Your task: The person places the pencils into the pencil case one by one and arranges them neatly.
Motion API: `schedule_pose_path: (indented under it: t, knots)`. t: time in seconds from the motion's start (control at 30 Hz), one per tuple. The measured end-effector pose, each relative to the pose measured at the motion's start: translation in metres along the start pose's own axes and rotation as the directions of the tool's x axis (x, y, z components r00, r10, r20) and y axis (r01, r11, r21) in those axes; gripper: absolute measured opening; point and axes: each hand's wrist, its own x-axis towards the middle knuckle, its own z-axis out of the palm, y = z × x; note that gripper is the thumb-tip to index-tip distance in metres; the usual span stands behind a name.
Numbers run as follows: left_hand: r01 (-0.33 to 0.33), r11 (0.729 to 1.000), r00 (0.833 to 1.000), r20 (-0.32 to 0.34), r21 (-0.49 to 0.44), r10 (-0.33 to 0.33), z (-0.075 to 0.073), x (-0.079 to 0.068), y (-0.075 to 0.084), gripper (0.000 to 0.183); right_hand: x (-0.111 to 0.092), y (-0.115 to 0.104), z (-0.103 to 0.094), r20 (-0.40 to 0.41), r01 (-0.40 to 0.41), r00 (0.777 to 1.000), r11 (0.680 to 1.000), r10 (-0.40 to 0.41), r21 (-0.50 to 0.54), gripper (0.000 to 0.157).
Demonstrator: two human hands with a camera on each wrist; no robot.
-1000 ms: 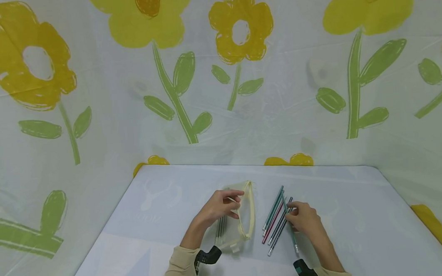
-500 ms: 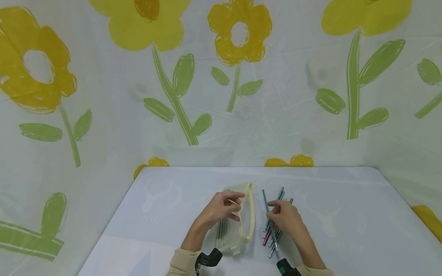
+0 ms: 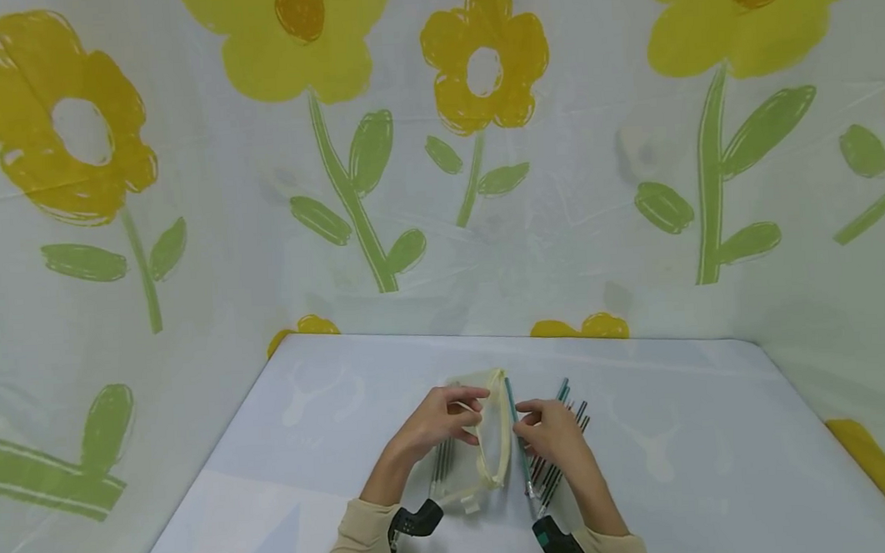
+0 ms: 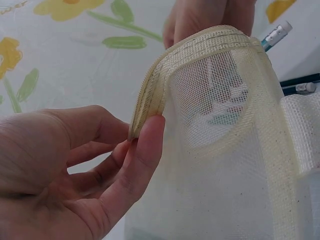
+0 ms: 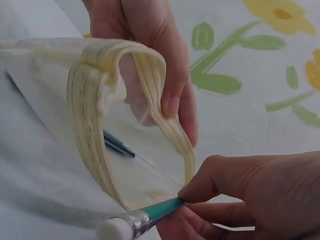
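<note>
My left hand [image 3: 446, 417] pinches the zippered edge of a pale-yellow mesh pencil pouch [image 4: 220, 180], between thumb and fingers, so its mouth gapes toward the right. Inside the pouch lie several dark pencils [image 5: 119, 144], seen through the opening in the right wrist view. My right hand [image 3: 554, 431] pinches a teal pencil [image 5: 167, 206] with a white eraser and silver ferrule. In the head view that pencil stands right beside the pouch's mouth, eraser end toward me. The right wrist view has it crossing the lower rim of the opening.
Several more pencils [image 3: 581, 419], teal, red and dark, lie in a loose bunch on the white table [image 3: 693, 464], partly hidden under my right hand. A flower-printed curtain [image 3: 576, 244] rises behind the table's far edge.
My right hand has carried the teal pencil leftward, from over the loose bunch to the mouth of the pouch. The left hand keeps its hold on the pouch edge.
</note>
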Motion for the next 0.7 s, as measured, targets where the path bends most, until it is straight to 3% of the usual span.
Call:
schedule_pose_path:
  t: [0.27,0.7]
  knots:
    - [0.004,1.000,1.000,0.006,-0.005,-0.004,0.000,0.000,-0.001,0.042,0.006,-0.004,0.008,0.023,-0.004,1.000,0.997,0.002,0.078,0.039]
    - [-0.003,1.000,1.000,0.023,-0.014,0.004,0.002,0.001,-0.001,0.042,0.011,-0.006,0.016,-0.022,0.031,0.999,0.992,-0.029,0.118,0.043]
